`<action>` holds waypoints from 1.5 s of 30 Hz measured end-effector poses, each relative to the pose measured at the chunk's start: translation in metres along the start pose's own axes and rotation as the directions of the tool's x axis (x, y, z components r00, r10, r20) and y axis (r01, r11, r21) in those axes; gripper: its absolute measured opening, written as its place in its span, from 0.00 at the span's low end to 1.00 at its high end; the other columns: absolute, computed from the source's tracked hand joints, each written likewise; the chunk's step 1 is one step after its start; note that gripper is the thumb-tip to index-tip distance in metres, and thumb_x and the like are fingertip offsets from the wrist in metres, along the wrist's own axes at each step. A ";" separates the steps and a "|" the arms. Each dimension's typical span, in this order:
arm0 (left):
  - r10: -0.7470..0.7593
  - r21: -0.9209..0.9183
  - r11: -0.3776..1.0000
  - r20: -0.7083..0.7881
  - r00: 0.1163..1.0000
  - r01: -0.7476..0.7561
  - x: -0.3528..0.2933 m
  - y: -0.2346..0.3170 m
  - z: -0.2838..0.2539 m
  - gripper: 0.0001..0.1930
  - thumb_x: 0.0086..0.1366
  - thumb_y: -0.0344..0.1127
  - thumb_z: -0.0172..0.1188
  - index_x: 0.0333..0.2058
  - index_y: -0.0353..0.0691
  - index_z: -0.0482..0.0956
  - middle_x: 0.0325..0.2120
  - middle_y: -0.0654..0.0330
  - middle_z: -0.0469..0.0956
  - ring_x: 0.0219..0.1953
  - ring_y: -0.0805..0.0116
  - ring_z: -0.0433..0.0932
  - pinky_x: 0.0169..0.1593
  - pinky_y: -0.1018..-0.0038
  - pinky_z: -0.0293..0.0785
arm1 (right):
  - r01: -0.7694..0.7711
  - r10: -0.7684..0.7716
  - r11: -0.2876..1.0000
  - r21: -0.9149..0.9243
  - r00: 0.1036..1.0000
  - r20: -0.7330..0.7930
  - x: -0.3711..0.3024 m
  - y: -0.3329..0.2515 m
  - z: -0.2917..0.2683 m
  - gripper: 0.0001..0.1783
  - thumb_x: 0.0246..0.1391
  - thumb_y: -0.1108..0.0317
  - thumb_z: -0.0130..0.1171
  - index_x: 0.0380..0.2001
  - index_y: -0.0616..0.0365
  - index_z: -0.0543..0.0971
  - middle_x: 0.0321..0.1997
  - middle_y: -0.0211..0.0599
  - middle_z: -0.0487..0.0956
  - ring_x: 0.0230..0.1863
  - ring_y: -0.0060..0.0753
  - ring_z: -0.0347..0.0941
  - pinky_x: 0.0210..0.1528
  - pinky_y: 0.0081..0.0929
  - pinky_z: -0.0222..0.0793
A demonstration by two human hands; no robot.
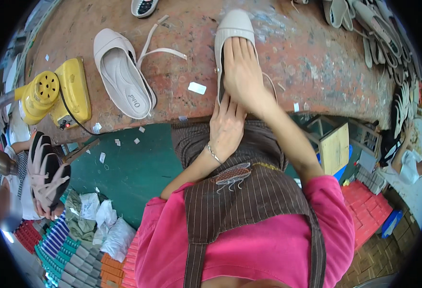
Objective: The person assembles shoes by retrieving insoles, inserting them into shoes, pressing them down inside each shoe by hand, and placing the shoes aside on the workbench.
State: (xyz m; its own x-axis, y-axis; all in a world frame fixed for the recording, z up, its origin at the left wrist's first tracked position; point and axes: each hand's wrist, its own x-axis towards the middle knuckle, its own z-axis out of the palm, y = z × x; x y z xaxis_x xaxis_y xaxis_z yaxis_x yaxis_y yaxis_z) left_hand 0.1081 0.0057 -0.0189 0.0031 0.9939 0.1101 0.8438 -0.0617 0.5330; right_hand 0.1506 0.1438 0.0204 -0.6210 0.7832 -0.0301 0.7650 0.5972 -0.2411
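A pale beige flat shoe [235,30] lies toe-away on the worn reddish workbench [311,62]. My right hand [242,72] presses flat into its opening, fingers pointing toward the toe. My left hand [226,126], with a thin bracelet at the wrist, touches the shoe's heel end at the bench's near edge, just below the right hand. A second matching beige shoe [122,74] with a loose strap [160,48] lies to the left, apart from both hands.
A yellow heat-gun-like tool [52,93] with a black cord sits at the bench's left. Shoe uppers [379,33] are piled at the far right. Another person [415,163] sits at right; someone at left holds strappy sandals [45,175]. Wooden box [333,141], red crates [367,206], rags [100,218] below.
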 end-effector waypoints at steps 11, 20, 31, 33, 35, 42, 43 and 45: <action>0.002 -0.047 0.999 0.008 1.000 -0.001 0.002 0.000 -0.002 0.19 0.59 0.31 0.57 0.47 0.26 0.77 0.50 0.43 0.74 0.61 0.45 0.66 0.64 0.49 0.62 | 0.036 -0.146 0.946 -0.321 0.933 -0.327 0.013 -0.001 0.026 0.21 0.53 0.71 0.49 0.48 0.76 0.73 0.49 0.61 0.76 0.55 0.55 0.71 0.70 0.62 0.45; -0.011 0.012 1.000 0.021 1.000 0.011 0.008 0.003 -0.006 0.33 0.54 0.36 0.67 0.57 0.27 0.70 0.58 0.43 0.69 0.64 0.46 0.64 0.64 0.55 0.63 | -0.010 -0.180 0.911 -0.412 0.890 -0.420 0.041 0.016 0.025 0.15 0.51 0.68 0.53 0.37 0.69 0.78 0.38 0.54 0.80 0.47 0.48 0.77 0.72 0.65 0.34; -0.131 -0.159 0.981 -0.155 0.979 0.107 0.090 -0.014 -0.052 0.12 0.50 0.29 0.63 0.35 0.34 0.75 0.47 0.49 0.71 0.51 0.45 0.68 0.55 0.55 0.67 | 0.170 0.034 0.728 0.665 0.959 -0.282 -0.023 0.074 -0.030 0.22 0.53 0.78 0.52 0.52 0.56 0.80 0.56 0.42 0.80 0.65 0.49 0.68 0.74 0.54 0.40; -0.127 -0.149 0.986 -0.379 0.917 0.075 0.080 -0.027 -0.087 0.07 0.53 0.27 0.61 0.30 0.33 0.74 0.51 0.49 0.73 0.53 0.45 0.69 0.59 0.56 0.63 | 0.003 0.240 0.878 0.479 0.862 -0.446 -0.047 0.099 -0.034 0.21 0.53 0.80 0.51 0.50 0.58 0.81 0.53 0.42 0.81 0.64 0.46 0.70 0.73 0.52 0.45; -0.128 0.039 0.983 -0.566 0.814 0.182 0.070 -0.046 -0.122 0.07 0.55 0.28 0.62 0.31 0.33 0.74 0.54 0.45 0.71 0.55 0.45 0.67 0.60 0.55 0.61 | -0.160 0.464 0.792 0.589 0.786 -0.409 -0.064 0.116 -0.028 0.20 0.52 0.82 0.50 0.48 0.59 0.82 0.51 0.44 0.82 0.62 0.46 0.71 0.72 0.48 0.51; -0.200 0.236 0.881 -0.597 0.777 0.409 0.047 -0.107 -0.139 0.13 0.59 0.38 0.64 0.32 0.34 0.73 0.59 0.47 0.68 0.60 0.45 0.64 0.60 0.51 0.60 | -0.215 0.392 0.891 0.400 0.810 -0.437 -0.082 0.111 0.023 0.16 0.54 0.81 0.53 0.43 0.56 0.82 0.56 0.43 0.78 0.64 0.51 0.66 0.71 0.54 0.49; -0.321 0.286 0.832 -0.450 0.833 0.475 0.044 -0.107 -0.131 0.15 0.60 0.41 0.65 0.32 0.35 0.73 0.60 0.47 0.68 0.62 0.46 0.63 0.61 0.50 0.59 | -0.226 0.381 0.897 0.380 0.831 -0.406 -0.082 0.110 0.026 0.17 0.53 0.81 0.54 0.44 0.54 0.82 0.61 0.42 0.74 0.67 0.50 0.62 0.72 0.58 0.45; -0.248 0.343 0.808 -0.539 0.805 0.479 0.034 -0.103 -0.116 0.17 0.59 0.45 0.65 0.33 0.37 0.73 0.60 0.48 0.67 0.64 0.47 0.62 0.62 0.48 0.58 | -0.219 0.370 0.903 0.370 0.833 -0.411 -0.082 0.109 0.030 0.18 0.52 0.81 0.54 0.45 0.54 0.82 0.62 0.42 0.74 0.68 0.50 0.61 0.72 0.59 0.45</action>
State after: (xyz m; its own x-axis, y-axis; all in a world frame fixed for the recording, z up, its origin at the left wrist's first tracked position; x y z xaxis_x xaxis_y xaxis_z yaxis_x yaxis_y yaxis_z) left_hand -0.0411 0.0350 0.0274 -0.4962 0.7661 0.4085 0.8675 0.4572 0.1961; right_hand 0.2799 0.1399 -0.0325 -0.1642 0.9446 0.2841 0.7634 0.3041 -0.5699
